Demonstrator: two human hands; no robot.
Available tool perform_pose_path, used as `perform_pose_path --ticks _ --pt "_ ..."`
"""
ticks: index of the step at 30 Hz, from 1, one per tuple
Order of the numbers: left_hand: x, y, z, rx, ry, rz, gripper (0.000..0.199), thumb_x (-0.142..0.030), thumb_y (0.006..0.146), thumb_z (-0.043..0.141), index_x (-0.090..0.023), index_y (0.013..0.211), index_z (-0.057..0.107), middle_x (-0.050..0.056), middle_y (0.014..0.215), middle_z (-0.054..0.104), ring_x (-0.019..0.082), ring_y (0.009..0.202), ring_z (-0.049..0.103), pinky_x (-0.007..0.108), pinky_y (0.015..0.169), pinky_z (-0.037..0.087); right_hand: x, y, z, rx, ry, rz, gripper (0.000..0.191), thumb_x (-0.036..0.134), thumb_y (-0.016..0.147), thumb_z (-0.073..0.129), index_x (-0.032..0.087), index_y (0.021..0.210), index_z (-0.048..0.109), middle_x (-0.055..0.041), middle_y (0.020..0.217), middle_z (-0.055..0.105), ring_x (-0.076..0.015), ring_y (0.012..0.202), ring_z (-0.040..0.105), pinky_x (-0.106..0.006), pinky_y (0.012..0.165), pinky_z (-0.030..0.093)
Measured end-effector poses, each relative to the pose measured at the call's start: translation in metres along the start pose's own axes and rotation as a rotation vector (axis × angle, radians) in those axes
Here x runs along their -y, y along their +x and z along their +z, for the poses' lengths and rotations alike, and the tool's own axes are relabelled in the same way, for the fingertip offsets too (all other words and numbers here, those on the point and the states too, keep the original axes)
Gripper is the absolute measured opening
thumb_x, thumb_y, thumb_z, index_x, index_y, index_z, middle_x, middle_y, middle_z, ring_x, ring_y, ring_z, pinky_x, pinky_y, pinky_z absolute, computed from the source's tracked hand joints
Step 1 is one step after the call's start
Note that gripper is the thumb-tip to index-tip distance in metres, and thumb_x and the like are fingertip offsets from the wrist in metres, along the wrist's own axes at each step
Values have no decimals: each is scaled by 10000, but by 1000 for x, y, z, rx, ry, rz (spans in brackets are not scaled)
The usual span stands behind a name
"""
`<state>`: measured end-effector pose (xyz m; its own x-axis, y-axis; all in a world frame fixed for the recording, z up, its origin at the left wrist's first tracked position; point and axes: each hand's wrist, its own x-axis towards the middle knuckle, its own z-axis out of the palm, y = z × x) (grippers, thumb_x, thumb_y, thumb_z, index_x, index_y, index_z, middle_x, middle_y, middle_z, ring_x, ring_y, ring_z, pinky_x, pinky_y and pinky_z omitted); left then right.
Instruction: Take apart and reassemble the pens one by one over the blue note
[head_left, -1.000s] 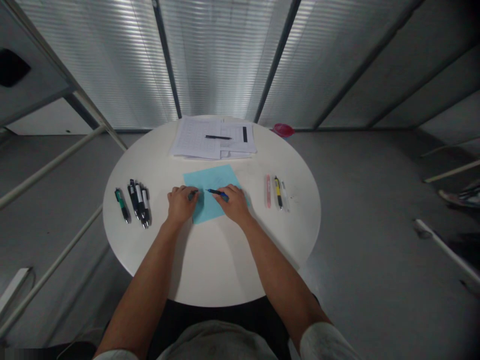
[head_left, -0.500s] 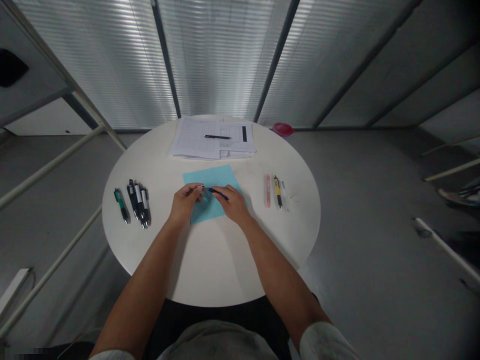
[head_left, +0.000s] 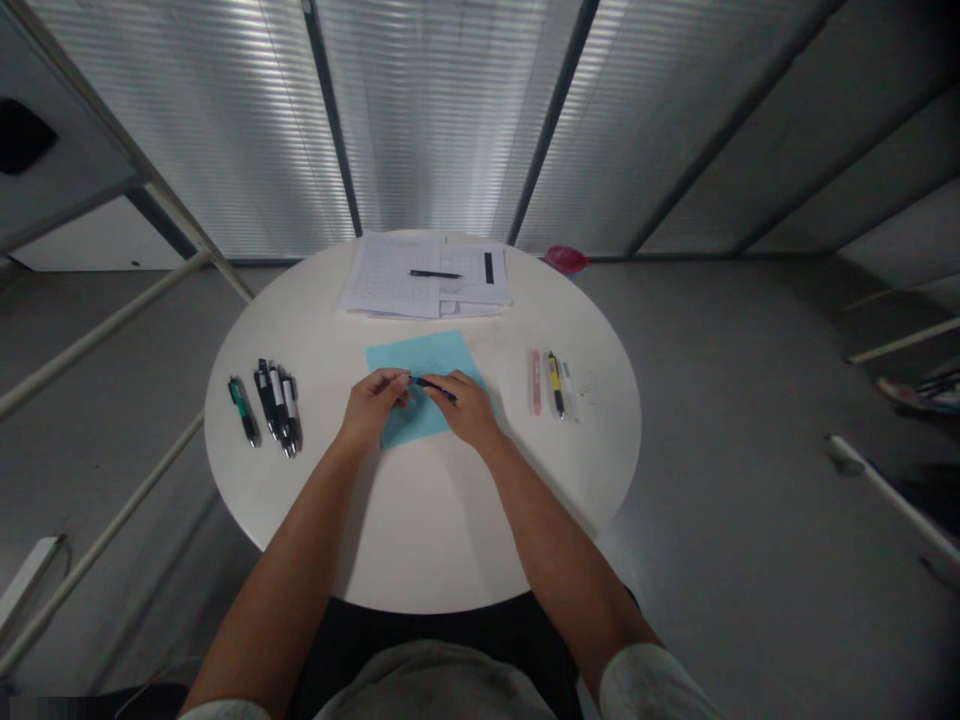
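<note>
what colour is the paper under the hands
The paper is light blue, best seen in the head view.

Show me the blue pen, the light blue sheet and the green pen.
blue pen (head_left: 435, 388), head view, on its barrel
light blue sheet (head_left: 420, 355), head view, on its bare upper part
green pen (head_left: 241, 400), head view, on its green grip

A round white tabletop (head_left: 427, 540) carries a light-blue paper sheet (head_left: 424, 355) near its middle and a stack of printed forms (head_left: 390, 278) at the far edge. Retractable pens (head_left: 276, 405) lie grouped leftward; a pink marker (head_left: 535, 382) and yellow pen (head_left: 555, 385) lie rightward.
</note>
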<state>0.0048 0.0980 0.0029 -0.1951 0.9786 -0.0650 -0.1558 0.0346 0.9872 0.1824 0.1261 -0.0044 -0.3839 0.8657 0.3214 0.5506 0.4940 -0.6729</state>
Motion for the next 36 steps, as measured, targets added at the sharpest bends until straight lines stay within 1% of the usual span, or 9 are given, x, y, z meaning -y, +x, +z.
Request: perform_pose_path --ticks 2,7,11,16,20,25,30,33,36 --pt "1 0 0 23 54 18 293 -410 714 762 -169 875 714 30 671 650 133 610 586 291 636 484 -1 0 1 0 -9 -2 315 440 952 517 311 1189 680 -31 988 684 -161 909 605 -287 852 477" --pt "5 1 -2 43 152 46 307 -435 746 729 -164 890 709 28 667 647 127 580 574 278 608 472 -2 0 1 -15 -33 -18 303 433 947 528 299 1162 693 -34 978 675 -163 926 598 -283 867 471" --pt "3 1 -2 40 216 61 297 -442 755 719 -157 835 698 24 636 635 126 570 564 268 589 450 -4 -1 2 -17 -70 -21 281 419 944 539 308 1148 698 -36 985 671 -171 953 592 -295 890 465" --pt "1 0 -2 34 206 40 295 -446 749 721 -155 780 686 32 624 637 136 572 567 282 604 444 -6 -1 4 -33 -63 -41 278 414 941 547 297 1139 702 -44 979 662 -177 960 588 -310 906 464" --pt "0 0 -2 20 177 22 283 -425 724 747 -152 779 691 34 624 639 136 566 564 287 599 444 -7 -1 7 -55 -23 -55 261 392 937 559 289 1128 703 -44 976 629 -167 946 590 -302 890 481" --pt "-2 0 -1 14 83 4 284 -371 662 804 -141 809 726 27 626 633 123 560 549 274 573 441 -4 -2 8 -97 42 -95 238 383 919 584 273 1092 707 -50 986 566 -161 908 588 -293 818 508" --pt "-4 -2 -1 35 -107 -70 316 -327 616 845 -156 865 752 23 668 643 108 569 553 261 566 447 0 -3 6 -111 145 -108 269 309 890 605 228 1147 608 -44 960 568 -165 864 579 -314 805 510" --pt "-6 -3 1 65 -232 -107 327 -304 598 856 -152 868 753 24 681 635 116 609 572 249 552 451 0 -2 7 -130 184 -109 243 259 847 630 213 1077 565 -43 962 572 -167 846 573 -317 775 509" --pt "-9 -4 1 80 -296 -111 326 -288 602 853 -137 873 753 33 707 634 121 642 579 242 543 453 -1 -1 9 -126 200 -100 153 271 846 636 210 967 566 -38 940 576 -162 832 576 -307 755 503"
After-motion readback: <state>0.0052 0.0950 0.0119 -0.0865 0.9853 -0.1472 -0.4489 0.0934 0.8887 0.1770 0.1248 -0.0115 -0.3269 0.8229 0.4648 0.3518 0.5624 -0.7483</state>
